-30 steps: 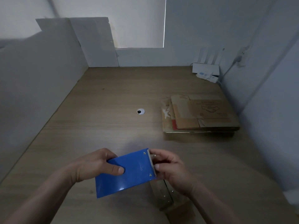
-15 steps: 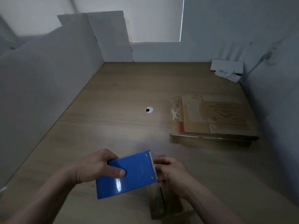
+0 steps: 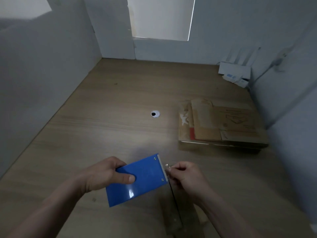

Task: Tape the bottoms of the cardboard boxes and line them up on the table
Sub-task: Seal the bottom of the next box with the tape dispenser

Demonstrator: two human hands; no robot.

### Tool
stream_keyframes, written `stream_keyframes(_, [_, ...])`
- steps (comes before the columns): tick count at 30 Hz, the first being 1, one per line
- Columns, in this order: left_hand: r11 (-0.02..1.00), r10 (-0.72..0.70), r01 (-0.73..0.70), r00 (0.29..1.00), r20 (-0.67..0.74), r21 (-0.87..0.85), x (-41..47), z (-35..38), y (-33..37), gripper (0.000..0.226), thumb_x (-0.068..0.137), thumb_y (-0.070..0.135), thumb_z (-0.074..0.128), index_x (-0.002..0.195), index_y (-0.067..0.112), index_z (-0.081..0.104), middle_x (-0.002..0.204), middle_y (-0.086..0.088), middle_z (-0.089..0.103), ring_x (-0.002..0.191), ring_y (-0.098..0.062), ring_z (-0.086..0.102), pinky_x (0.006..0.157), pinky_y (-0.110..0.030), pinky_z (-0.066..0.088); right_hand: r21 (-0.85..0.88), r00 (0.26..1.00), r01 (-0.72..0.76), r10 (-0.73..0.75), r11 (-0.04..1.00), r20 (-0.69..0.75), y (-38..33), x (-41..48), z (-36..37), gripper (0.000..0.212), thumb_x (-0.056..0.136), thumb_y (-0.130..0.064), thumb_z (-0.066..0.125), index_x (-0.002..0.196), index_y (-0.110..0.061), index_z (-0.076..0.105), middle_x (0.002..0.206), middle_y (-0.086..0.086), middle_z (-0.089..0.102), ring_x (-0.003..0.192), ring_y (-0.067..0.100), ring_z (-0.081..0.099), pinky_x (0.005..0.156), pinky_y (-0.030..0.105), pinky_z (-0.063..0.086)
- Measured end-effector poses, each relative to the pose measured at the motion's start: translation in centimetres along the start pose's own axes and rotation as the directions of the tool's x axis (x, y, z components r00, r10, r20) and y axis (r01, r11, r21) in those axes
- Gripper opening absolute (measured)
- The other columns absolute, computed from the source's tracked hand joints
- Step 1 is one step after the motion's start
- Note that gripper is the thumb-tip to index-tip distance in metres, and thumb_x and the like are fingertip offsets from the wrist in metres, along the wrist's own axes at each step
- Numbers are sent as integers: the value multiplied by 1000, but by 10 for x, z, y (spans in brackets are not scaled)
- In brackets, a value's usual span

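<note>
My left hand (image 3: 104,176) grips a blue tape dispenser (image 3: 137,179) above the near part of the wooden table (image 3: 103,131), thumb across its flat top. My right hand (image 3: 187,177) sits at the dispenser's toothed right edge and pinches the end of the clear tape (image 3: 171,200), which hangs down below the hand. A stack of flattened cardboard boxes (image 3: 221,124) lies on the table at the right, well beyond both hands.
A round cable hole (image 3: 155,114) sits in the middle of the table. A white router (image 3: 235,71) with a cable stands in the far right corner. Grey partition walls close in the left, back and right sides.
The view has shifted and tilted down a little. My right hand has drawn slightly away from the dispenser's edge, with more tape showing below it. My left hand keeps its grip.
</note>
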State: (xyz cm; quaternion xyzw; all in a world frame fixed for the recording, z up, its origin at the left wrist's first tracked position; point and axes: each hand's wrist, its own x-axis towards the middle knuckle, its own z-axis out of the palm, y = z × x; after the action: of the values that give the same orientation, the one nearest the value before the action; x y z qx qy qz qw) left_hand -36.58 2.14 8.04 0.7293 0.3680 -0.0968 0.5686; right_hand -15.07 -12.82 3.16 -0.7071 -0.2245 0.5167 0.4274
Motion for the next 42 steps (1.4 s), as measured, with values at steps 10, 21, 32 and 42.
stream_keyframes(10, [992,-116,113,992,-54,-59,-7,-34,-41,55,57,62,74,81,12,73,71,2,73,62,-8,65,63,-25,42,-2,978,2,-3,1000,-210,-1,33,-18,16,86,-3,72,72,-2,63,51,8,50,43,14,40,45,23,31])
stream_keyframes(21, [960,-277,273,957,-83,-59,20,-7,-50,50,64,54,73,96,16,73,96,-2,75,92,-23,70,92,-45,52,-346,889,-28,-135,938,-438,19,55,-3,20,82,-15,74,63,-15,70,65,0,69,69,19,65,71,37,52])
stream_keyframes(32, [956,-293,289,950,-107,-47,53,30,-52,48,81,49,73,107,8,70,106,-12,71,97,-29,65,73,-35,42,-298,816,-135,-64,945,-574,47,54,-16,15,92,-21,65,105,-13,68,96,4,66,95,24,60,79,31,42])
stream_keyframes(42, [959,-276,281,955,-107,27,71,44,-41,49,81,52,71,98,6,70,88,-11,69,72,-18,57,66,-31,36,-887,848,111,-508,448,-150,65,25,-9,48,99,-37,35,140,-19,53,152,4,45,143,20,35,112,45,38])
